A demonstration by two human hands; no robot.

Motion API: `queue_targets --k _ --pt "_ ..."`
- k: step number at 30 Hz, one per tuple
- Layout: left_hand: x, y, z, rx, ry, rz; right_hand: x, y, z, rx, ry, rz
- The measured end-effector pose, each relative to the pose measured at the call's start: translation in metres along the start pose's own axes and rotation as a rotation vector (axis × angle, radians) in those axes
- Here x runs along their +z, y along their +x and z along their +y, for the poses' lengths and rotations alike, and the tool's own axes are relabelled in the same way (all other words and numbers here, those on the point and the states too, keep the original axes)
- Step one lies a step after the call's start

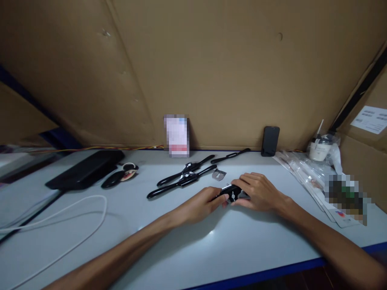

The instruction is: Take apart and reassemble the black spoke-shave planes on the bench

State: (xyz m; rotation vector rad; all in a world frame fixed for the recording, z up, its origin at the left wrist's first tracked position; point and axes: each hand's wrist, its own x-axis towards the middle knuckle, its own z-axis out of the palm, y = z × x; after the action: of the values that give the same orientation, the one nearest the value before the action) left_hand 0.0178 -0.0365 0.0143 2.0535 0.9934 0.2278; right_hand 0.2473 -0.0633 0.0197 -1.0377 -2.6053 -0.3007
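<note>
Both my hands meet over a small black device [232, 192] lying on the pale table [193, 249] in the head view. My left hand [202, 204] pinches its left end with closed fingers. My right hand [260, 191] curls over its right side, fingers pressed on it. Just behind them lie two black watches with straps [183, 180], another black strap [230, 156] and a small grey clear packet [219, 174].
A black phone [270, 141] and a small card [177, 135] lean on the cardboard wall. Plastic sleeves [305, 173] and a bagged white cup [321, 147] lie right. A flat black case [86, 169], a black oval object [112, 179] and a white cable [75, 225] lie left.
</note>
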Motion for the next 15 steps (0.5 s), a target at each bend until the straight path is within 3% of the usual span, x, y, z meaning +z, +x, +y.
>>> queue_targets --k 10,15 --pt "0.002 0.001 -0.004 -0.002 -0.081 0.002 0.0 0.0 0.001 0.038 0.019 0.002" --pt "0.0 0.004 -0.011 -0.047 -0.295 -0.125 -0.017 0.003 0.003 0.086 0.11 -0.056"
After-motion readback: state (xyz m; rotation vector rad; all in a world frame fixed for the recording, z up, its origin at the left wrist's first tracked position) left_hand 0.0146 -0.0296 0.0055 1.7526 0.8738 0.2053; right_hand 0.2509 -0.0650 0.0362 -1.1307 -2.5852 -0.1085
